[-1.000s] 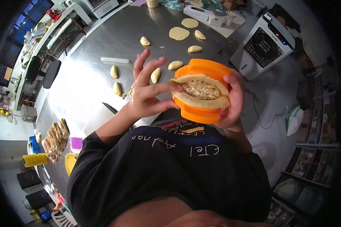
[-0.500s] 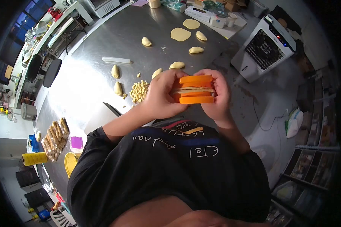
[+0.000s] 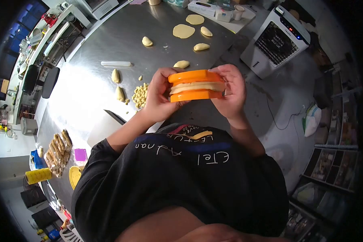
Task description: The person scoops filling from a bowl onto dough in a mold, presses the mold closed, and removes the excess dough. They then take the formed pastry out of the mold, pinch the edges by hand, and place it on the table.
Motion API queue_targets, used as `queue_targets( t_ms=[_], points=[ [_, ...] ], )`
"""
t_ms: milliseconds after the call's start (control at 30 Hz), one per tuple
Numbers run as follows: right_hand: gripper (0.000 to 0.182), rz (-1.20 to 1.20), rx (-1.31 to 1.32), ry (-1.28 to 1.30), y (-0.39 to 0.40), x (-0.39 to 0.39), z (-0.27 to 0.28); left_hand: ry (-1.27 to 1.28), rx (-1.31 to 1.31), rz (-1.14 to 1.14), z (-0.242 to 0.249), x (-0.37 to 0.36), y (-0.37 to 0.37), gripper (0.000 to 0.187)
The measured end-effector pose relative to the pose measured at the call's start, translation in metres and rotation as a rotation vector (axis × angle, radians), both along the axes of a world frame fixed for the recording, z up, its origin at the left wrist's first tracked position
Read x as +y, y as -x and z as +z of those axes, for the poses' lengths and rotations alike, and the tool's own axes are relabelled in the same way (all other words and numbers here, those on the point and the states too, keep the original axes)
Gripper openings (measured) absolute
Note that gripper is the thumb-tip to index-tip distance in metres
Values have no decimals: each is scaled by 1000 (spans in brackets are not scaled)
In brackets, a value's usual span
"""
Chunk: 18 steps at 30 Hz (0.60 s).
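Observation:
Both hands hold an orange dough press, a hinged mould, above the table edge in front of my chest. A folded sheet of pale dough shows between its two halves. My left hand is wrapped round the left end, thumb below and fingers behind. At the other end, my right hand grips with bent fingers; part of the palm is visible. Beyond the press lies a folded dough pocket. Left of my left hand sits a pile of small pale dough-coloured pieces.
More folded pockets and flat dough rounds lie on the steel table. A white rolling pin, a dark-handled tool and bagged baked pieces are leftward. An air cooler stands right.
The press has turned to show more of its long side, and the gap with the dough looks wider. My right hand's fingers have shifted at its end. The whole view has moved slightly.

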State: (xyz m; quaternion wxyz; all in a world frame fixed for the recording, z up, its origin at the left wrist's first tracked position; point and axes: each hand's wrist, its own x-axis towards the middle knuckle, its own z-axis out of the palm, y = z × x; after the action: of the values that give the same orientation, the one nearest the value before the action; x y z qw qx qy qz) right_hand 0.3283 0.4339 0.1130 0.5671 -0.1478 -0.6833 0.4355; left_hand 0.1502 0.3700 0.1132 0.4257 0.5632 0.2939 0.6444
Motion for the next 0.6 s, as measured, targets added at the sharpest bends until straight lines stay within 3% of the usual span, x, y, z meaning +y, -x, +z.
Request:
queue_targets(
  t_ms=[33, 100, 167, 233, 267, 400, 600],
  points=[
    [41, 6, -2, 1, 1, 1, -6, 1, -2, 6, -1, 1, 5, 60],
    [44, -35, -54, -96, 5, 3, -16, -65, 464, 189, 7, 1, 10, 55],
    [45, -12, -119, -142, 11, 6, -20, -68, 522, 204, 19, -4, 8, 49],
    [46, 22, -184, -188, 18, 5, -21, 21, 747, 318, 23, -10, 10, 44],
    [46, -52, -148, -227, 22, 4, -20, -31, 804, 343, 21, -12, 14, 49],
    [41, -142, -98, -331, 31, 0, -24, 107, 685, 379, 13, -29, 16, 47],
    [31, 0, -4, -369, 55, -8, -23, 37, 700, 499, 17, -51, 28, 41]
  ],
)
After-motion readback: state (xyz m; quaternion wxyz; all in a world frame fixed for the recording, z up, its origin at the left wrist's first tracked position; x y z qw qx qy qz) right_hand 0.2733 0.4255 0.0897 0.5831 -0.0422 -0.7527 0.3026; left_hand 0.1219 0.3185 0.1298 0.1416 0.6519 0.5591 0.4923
